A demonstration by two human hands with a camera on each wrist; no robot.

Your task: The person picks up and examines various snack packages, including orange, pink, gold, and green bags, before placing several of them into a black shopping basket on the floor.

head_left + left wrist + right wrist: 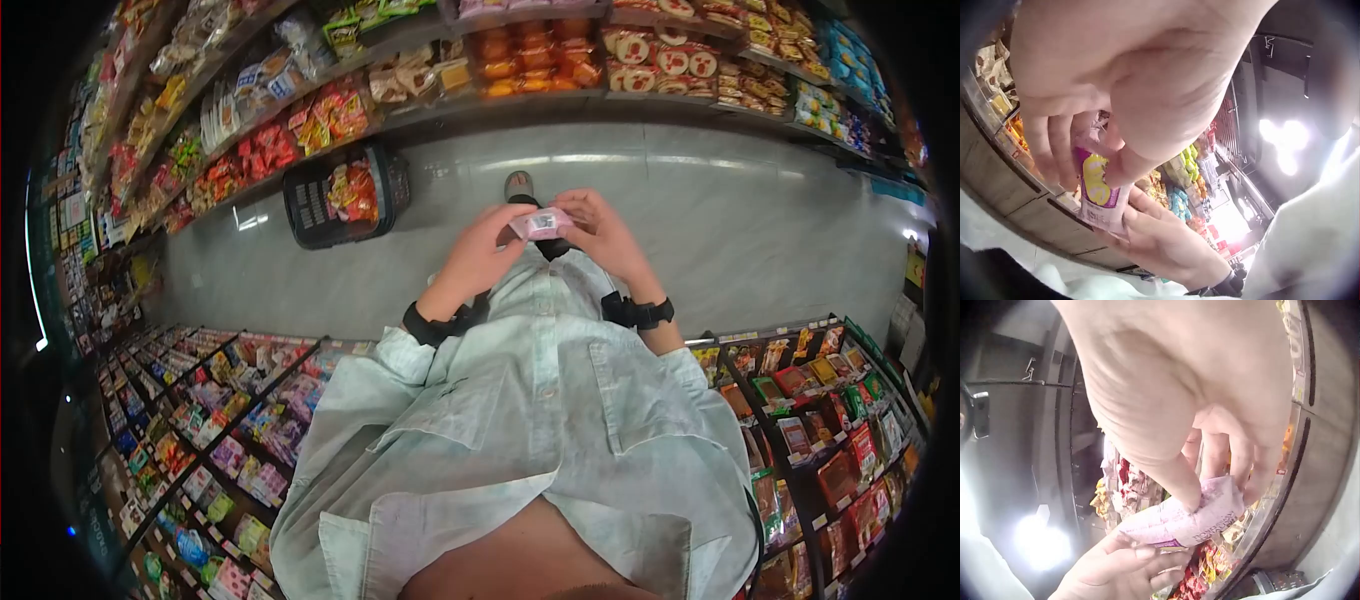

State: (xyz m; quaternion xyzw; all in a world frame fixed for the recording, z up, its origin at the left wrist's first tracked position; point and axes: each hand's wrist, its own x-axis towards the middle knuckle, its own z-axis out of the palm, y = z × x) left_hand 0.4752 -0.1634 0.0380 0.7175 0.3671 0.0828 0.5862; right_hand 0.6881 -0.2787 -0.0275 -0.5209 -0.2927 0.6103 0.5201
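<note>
A small pink snack packet is held between both hands in front of the shirt. My left hand pinches one end, thumb over the wrapper and fingers behind. At the other end, the thumb of my right hand presses against the fingers with the wrapper between them. In the left wrist view the packet shows a purple patch with yellow lettering. Fine purple print runs along the packet in the right wrist view, where the left hand supports its lower end.
A dark shopping basket with orange and red snack packs stands on the grey floor to the left. Shelves of bagged snacks run along the front. Racks of small packets stand close at both sides behind the person.
</note>
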